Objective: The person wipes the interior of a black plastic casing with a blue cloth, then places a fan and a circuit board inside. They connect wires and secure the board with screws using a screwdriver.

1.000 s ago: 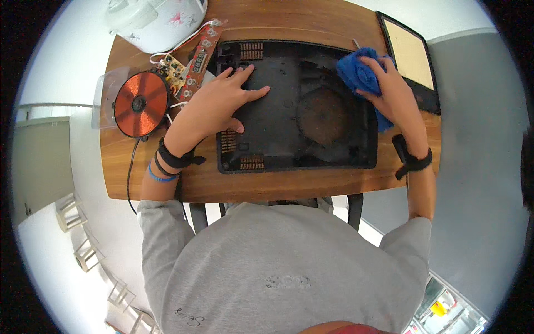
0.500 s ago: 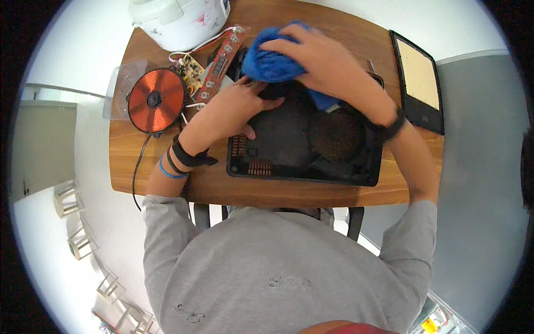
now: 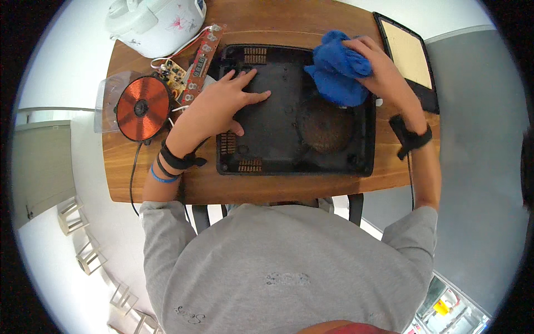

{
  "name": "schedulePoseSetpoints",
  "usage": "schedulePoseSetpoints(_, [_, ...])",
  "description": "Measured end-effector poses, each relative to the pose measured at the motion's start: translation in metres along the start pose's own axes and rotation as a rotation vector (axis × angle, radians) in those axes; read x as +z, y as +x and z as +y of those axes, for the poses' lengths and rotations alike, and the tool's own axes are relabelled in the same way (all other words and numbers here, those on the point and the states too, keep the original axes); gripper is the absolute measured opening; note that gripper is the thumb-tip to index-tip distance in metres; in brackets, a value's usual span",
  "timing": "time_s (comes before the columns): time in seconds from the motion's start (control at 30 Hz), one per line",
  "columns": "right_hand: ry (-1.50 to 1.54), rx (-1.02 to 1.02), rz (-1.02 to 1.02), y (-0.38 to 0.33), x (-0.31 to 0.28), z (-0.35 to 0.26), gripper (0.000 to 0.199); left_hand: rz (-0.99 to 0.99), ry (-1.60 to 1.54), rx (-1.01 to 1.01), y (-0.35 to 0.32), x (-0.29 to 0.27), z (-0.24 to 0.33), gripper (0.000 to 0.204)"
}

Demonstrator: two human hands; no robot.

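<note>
Looking down from the head camera, we see our left hand (image 3: 222, 106) lying flat and open, fingers spread, on the inner floor of a black plastic cooker housing (image 3: 272, 139). The palm rests near the housing's left wall; the fingertips point toward its middle. Nothing is gripped in this hand.

Our right hand (image 3: 384, 75) is closed over a bunched blue cloth (image 3: 336, 75), pressing it against the upper right corner of the housing. The cloth partly overhangs the far rim and covers that corner.

The housing sits open side up on a wooden table (image 3: 295, 22), roughly centred in front of us. A round, brownish, dusty patch (image 3: 325, 128) shows on its floor just below the cloth. Vent slots line the near left corner and the far rim.

To the left of the housing we note a copper-coloured induction coil (image 3: 143, 108) on the table, and beside it a small circuit board (image 3: 175, 72) with wires. A long, narrow red control board (image 3: 202, 58) lies between the coil and the housing. A white rice cooker (image 3: 153, 22) stands at the far left corner. A black-framed glass top panel (image 3: 409, 55) lies at the table's right edge, near our right hand.

Both wrists wear dark straps; the left also has a blue band (image 3: 161, 178).
</note>
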State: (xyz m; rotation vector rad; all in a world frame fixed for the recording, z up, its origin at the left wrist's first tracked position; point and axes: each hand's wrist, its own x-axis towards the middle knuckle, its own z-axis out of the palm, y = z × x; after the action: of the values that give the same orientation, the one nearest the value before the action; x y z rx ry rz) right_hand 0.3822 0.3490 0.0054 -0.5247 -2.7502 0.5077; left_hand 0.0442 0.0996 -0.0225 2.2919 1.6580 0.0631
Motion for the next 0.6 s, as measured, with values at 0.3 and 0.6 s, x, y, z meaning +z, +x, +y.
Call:
schedulePoseSetpoints(0.3, [-0.078,0.318,-0.049,-0.105,-0.075,-0.081,0.062,-0.053,-0.006,-0.030,0.006,-0.008,0.010,0.115])
schedulePoseSetpoints(0.6, [0.027,0.196,-0.275,-0.137,-0.036,-0.101,0.067,0.003,-0.001,0.039,0.005,-0.007,0.009,0.114])
